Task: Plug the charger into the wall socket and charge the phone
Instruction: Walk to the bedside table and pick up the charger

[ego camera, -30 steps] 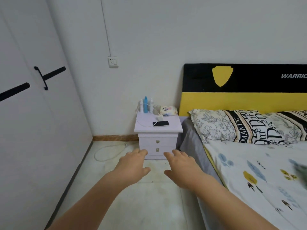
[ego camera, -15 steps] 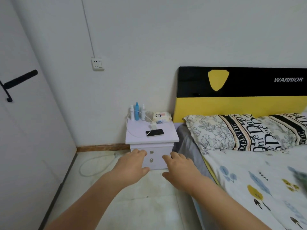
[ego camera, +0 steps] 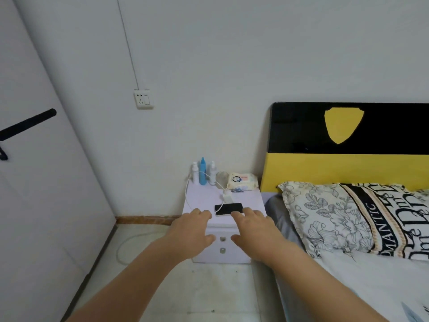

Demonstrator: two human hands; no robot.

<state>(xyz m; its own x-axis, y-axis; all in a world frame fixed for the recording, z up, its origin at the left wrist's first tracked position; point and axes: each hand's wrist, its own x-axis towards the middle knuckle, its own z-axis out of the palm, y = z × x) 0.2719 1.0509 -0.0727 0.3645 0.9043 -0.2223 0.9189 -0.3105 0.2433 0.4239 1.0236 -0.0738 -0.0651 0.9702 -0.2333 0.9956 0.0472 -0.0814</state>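
Note:
A black phone point(ego camera: 228, 208) lies flat on a pale nightstand point(ego camera: 202, 198). Just behind it sits a white charger plug point(ego camera: 227, 195), its white cable point(ego camera: 187, 194) looping over the nightstand's left side. A white wall socket point(ego camera: 144, 99) is mounted on the wall above and to the left. My left hand point(ego camera: 190, 231) and my right hand point(ego camera: 254, 230) are stretched out toward the nightstand, fingers spread, holding nothing. In the image the right fingertips overlap the phone's near edge; contact cannot be told.
Bottles point(ego camera: 203, 171) and a wipes pack point(ego camera: 242, 181) stand at the nightstand's back. A bed with a patterned pillow point(ego camera: 348, 219) and a black-and-yellow headboard point(ego camera: 348, 145) fills the right. A white wardrobe point(ego camera: 34, 182) is on the left; a cable point(ego camera: 130, 242) lies on the tiled floor.
The view has closed in on the nightstand. Both hands now overlap its front edge and drawers instead of the floor before it.

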